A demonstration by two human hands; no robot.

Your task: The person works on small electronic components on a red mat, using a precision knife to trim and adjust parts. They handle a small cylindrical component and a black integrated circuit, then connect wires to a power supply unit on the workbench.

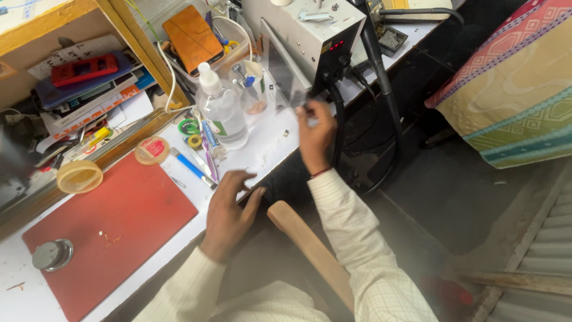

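Two hands over a cluttered white workbench (pixel 262 152). Red mat (pixel 113 220) covers its near left part; a round metal weight (pixel 52 254) sits at the mat's corner. Grey bench unit (pixel 310 36) with a lit red readout stands at the far edge, black hoses hanging from it. Clear plastic bottle (pixel 223 110) with white cap upright near the middle, a blue-handled tool (pixel 190 167) lying just beside its base, small tape rolls close by.

Right hand (pixel 314 134) raised in front of the unit, fingers pinched on the edge of a thin clear sheet (pixel 286 83) held upright between bottle and unit. Left hand (pixel 229 211) rests at the bench's near edge beside the mat, fingers loosely spread, holding nothing that can be seen.
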